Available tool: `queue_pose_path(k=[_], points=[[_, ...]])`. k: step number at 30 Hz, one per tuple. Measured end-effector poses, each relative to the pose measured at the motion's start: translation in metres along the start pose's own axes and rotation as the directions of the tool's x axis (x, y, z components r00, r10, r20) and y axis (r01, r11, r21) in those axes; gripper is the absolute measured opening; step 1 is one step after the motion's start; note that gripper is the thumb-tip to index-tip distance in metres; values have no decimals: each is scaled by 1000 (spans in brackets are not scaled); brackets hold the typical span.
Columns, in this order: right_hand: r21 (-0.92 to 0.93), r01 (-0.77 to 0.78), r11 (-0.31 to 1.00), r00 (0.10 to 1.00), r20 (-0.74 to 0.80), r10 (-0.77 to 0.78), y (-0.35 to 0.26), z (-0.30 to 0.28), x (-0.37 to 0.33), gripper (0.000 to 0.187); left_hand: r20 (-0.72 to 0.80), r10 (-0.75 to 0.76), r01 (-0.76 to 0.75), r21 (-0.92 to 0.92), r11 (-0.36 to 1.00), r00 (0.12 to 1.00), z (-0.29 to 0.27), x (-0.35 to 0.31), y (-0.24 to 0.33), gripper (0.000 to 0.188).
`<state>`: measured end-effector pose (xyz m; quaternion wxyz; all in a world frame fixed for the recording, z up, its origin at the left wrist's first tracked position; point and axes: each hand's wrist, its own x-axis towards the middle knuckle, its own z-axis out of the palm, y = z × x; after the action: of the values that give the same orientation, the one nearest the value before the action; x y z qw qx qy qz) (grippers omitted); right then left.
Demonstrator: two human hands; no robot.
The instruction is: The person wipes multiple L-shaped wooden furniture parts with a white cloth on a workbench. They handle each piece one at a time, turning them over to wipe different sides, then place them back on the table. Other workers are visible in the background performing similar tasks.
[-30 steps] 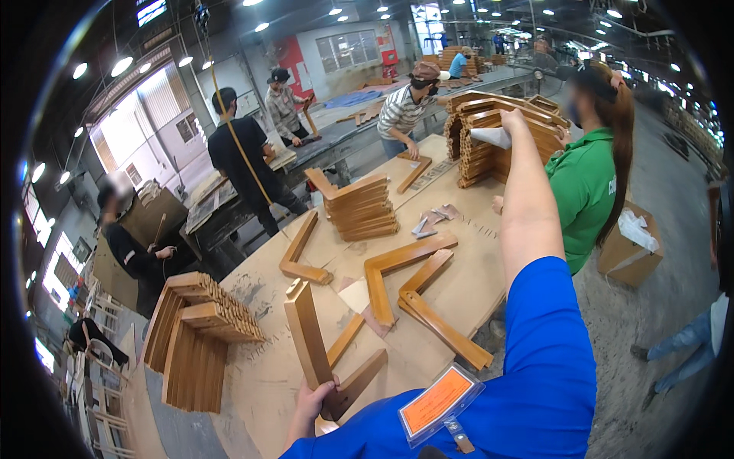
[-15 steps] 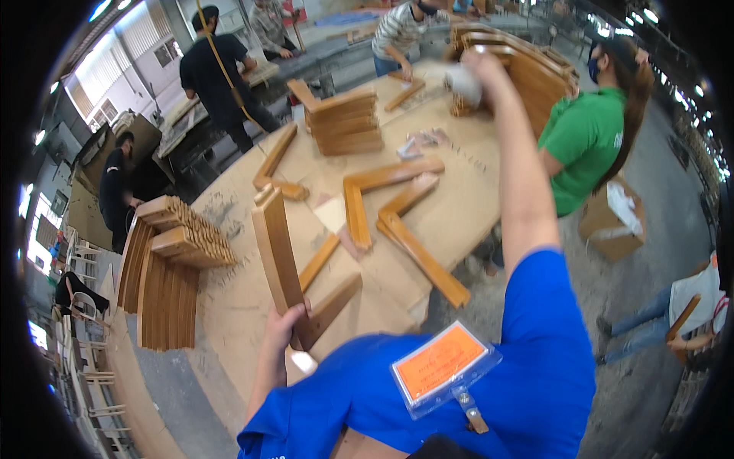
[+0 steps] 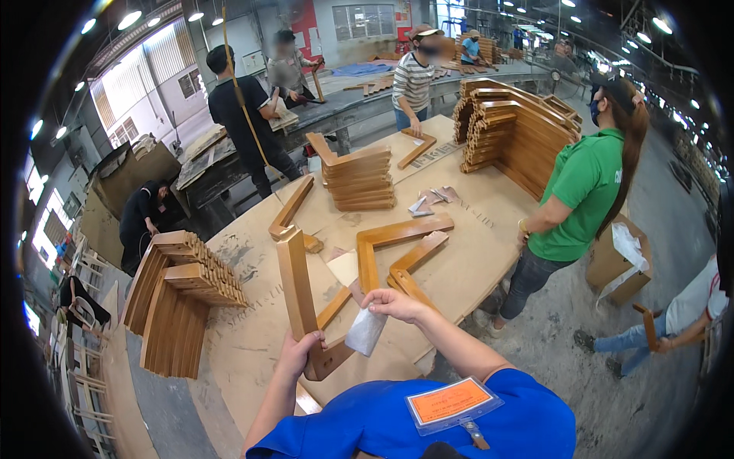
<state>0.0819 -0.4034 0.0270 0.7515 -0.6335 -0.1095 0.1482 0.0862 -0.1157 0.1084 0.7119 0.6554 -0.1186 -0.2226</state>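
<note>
My left hand (image 3: 304, 350) is closed around the corner of an L-shaped wooden frame piece (image 3: 295, 287). One arm of this piece points up and away, and the other runs to the right, partly behind the cloth. A folded white cloth (image 3: 366, 332) hangs from my right hand (image 3: 395, 304), pinched between thumb and fingers, just beside the piece. More L-shaped wooden pieces lie on the table beyond: one (image 3: 397, 232) in the middle, one (image 3: 293, 210) farther left, and another (image 3: 418, 258) partly covered by my right hand and forearm.
Stacks of similar pieces stand at the left (image 3: 180, 298), far middle (image 3: 355, 180) and far right (image 3: 508, 130) of the board-topped table (image 3: 252, 336). Crumpled scraps (image 3: 432, 200) lie on it. A person in green (image 3: 577, 191) stands at its right edge, near a cardboard box (image 3: 621, 256). Others work around.
My right hand has come back from the far right stack to the held piece, bringing the white cloth. My left hand keeps its grip on the wooden piece.
</note>
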Motion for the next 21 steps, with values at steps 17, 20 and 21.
queue_pose_path(k=[17,20,21], points=[[-134,15,991,913,-402,-68,22,45,15,48,-21,67,-51,432,901,998,0,16,29,47],[53,-31,998,927,-371,49,19,43,13,35,-2,138,-126,395,910,990,3,19,25,51],[226,57,972,943,-331,22,16,42,11,33,-7,169,-154,376,914,986,3,21,24,53]])
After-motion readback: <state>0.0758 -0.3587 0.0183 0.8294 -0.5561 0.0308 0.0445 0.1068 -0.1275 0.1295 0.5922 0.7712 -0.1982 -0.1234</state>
